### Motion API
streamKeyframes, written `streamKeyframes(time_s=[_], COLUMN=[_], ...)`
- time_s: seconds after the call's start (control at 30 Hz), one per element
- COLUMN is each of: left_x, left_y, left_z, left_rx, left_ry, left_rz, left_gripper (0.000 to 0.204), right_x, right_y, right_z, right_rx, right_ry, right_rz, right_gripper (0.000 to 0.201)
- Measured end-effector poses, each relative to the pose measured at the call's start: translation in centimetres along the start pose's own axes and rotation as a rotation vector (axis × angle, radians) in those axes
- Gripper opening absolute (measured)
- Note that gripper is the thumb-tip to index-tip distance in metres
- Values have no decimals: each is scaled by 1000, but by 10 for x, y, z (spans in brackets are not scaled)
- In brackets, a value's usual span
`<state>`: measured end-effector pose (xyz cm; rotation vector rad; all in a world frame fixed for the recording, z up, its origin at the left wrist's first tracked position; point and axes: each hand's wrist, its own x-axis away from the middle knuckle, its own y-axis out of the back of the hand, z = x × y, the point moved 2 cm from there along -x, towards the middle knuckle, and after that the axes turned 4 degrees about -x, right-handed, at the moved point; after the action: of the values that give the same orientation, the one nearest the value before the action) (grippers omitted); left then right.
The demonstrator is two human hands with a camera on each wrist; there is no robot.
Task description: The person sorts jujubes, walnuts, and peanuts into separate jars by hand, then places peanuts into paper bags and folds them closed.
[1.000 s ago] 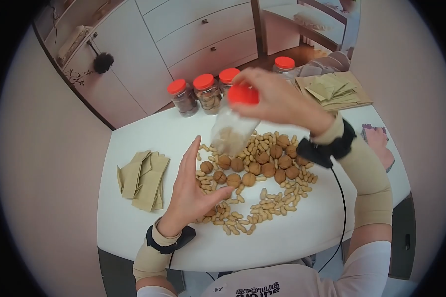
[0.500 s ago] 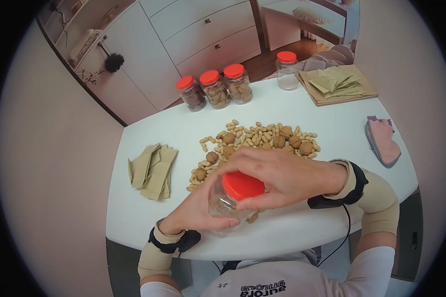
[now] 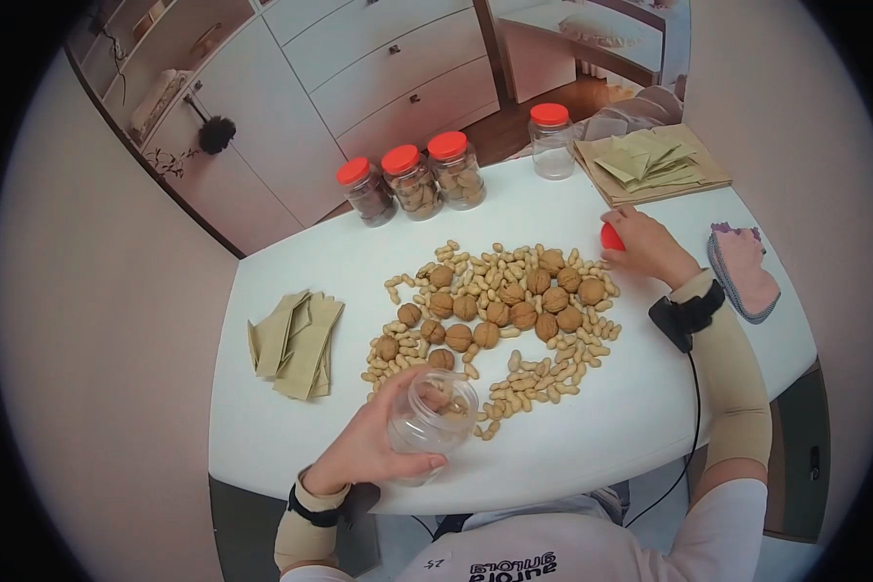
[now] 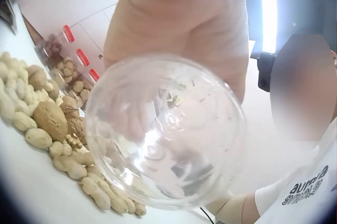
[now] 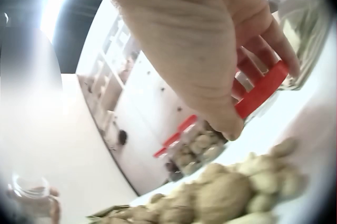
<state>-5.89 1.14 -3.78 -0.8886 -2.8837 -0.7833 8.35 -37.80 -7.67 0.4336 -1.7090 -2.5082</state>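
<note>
My left hand (image 3: pixel 364 444) grips a clear jar (image 3: pixel 419 429) at the near side of the nuts, its lidless mouth facing up and tilted toward them. In the left wrist view the see-through jar bottom (image 4: pixel 168 134) fills the middle. Off to the right, my right hand (image 3: pixel 653 248) holds a red lid (image 3: pixel 611 237) close over the table; in the right wrist view the thumb and fingers are at the edges of the red lid (image 5: pixel 263 90). Peanuts (image 3: pixel 529 393) and walnuts (image 3: pixel 523 316) lie mixed on the white table between the hands.
Three filled jars (image 3: pixel 412 184) with red lids stand at the back, and another red-lidded jar (image 3: pixel 553 145) farther right. Brown paper pieces (image 3: pixel 306 344) lie at the left. More paper (image 3: pixel 650 160) is stacked back right, near a pink cloth (image 3: pixel 747 272).
The right hand brought the jar from over the nuts toward the body, where the left hand took hold. The lid has come off and moved right with the right hand.
</note>
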Motion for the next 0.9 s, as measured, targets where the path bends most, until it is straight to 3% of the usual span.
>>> streamKeyframes(time_s=[0.07,0.13,0.2,0.33,0.4,0.57,0.8,0.9], left_x=[4,7,9,14,18,20,16,17], left_y=[-6,-11,-15,-18,-19,-21,-25,-27], left_z=[-2,-8,-13,-18,-13,-16,-6,-7], left_rx=[-147,-293,-403,-508,-531,-527,-486,-561], left_ry=[28,63,70,111,109,197,179,122], left_rz=[-14,-28,-70,-87,-110,-136,-202,-211], left_gripper=[102,102,101,100,101,102,103,98], right_x=[-4,-4,-5,-5,2,12,12,15], right_y=[-12,-19,-19,4,22,1,-4,12], right_z=[-22,-29,-27,7,42,53,51,76], right_rx=[-10,-29,-81,-83,-140,16,66,-39], right_ry=[-141,-161,-78,45,-34,64,27,134], right_rz=[137,103,-37,-76,294,385,342,230], right_gripper=[51,50,48,43,42,36,24,24])
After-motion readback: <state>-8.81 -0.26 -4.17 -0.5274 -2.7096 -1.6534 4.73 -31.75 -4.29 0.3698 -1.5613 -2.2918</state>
